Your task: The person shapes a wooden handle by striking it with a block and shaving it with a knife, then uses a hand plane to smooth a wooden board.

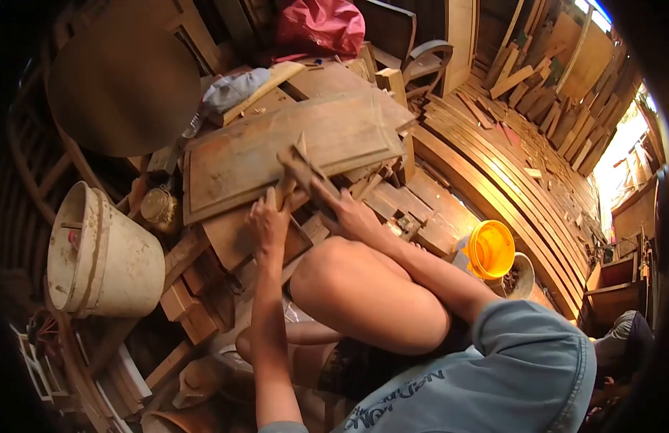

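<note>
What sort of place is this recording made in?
Probably a woodworking shop. Long curved planks lie stacked in rows, offcuts are heaped against the back, and a framed wooden panel rests on scrap. The left hand and right hand grip a wood piece.

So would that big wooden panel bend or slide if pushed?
Probably stiff: the panel looks like thick framed board. Likely heavy, given its breadth. It lies tilted on loose offcuts, so it might rock or slip.
</note>
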Available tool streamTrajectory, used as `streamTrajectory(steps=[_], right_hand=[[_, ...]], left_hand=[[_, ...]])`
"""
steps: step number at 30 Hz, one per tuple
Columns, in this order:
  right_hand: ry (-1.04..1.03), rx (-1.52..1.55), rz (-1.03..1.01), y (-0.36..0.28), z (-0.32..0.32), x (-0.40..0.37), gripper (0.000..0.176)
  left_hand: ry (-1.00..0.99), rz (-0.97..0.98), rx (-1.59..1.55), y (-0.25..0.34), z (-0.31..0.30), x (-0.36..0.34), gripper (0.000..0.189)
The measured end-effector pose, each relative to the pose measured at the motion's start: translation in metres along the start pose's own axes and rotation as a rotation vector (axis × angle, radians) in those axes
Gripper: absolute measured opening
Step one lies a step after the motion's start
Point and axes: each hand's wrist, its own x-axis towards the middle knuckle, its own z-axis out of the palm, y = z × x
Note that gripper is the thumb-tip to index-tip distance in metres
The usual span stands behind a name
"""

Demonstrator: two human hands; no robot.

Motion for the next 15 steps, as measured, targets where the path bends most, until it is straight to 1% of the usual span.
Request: streamTrajectory(steps=[1, 3, 4, 5, 6, 7, 9, 10, 11, 12, 13, 14, 15], right_hand=[[-0.132, -0.045, -0.017, 0.001, -0.007, -0.009, 0.082], [0.045, -0.048, -0.030, 0.007, 0.005, 0.018, 0.083], [0.033, -0.044, -0.017, 0.009, 0.012, 0.034, 0.083], [0.110, -0.014, 0.041, 0.007, 0.016, 0.055, 0.082], [0.201, 0.019, 0.086, 0.004, 0.017, 0.070, 0.081], [0.212, 0.032, 0.081, 0.003, 0.023, 0.059, 0.081], [-0.019, -0.085, -0.142, 0.008, 0.024, 0.009, 0.075], [-0.157, -0.100, -0.217, 0.014, 0.014, 0.002, 0.070], [-0.151, -0.110, -0.225, 0.020, 0.011, 0.024, 0.070], [-0.035, -0.065, -0.113, 0.018, -0.003, 0.054, 0.069], [0.071, -0.010, 0.016, 0.018, -0.008, 0.061, 0.069], [0.053, -0.003, 0.036, 0.018, -0.001, 0.041, 0.069], [0.030, -0.013, 0.023, 0.014, 0.009, 0.020, 0.069]], left_hand=[[-0.008, -0.010, -0.025, 0.000, 0.000, 0.001, 0.037], [-0.037, -0.030, -0.038, 0.000, 0.000, 0.003, 0.037], [-0.022, -0.008, -0.042, 0.002, -0.002, 0.003, 0.036], [-0.005, 0.010, -0.043, 0.003, -0.003, 0.000, 0.036], [-0.035, -0.006, -0.038, 0.003, -0.005, 0.000, 0.037], [-0.028, 0.003, -0.023, 0.001, -0.006, 0.001, 0.037], [-0.017, -0.004, 0.031, 0.000, -0.002, -0.002, 0.036], [-0.084, -0.019, 0.041, -0.002, -0.002, -0.002, 0.039], [-0.070, -0.021, 0.038, -0.005, 0.002, 0.004, 0.039], [-0.041, -0.041, 0.020, -0.004, 0.005, 0.004, 0.040], [-0.035, -0.057, 0.005, 0.000, 0.005, -0.005, 0.040], [-0.062, -0.059, 0.004, 0.003, 0.004, -0.016, 0.040], [-0.049, -0.097, -0.008, 0.002, 0.003, -0.018, 0.040]])
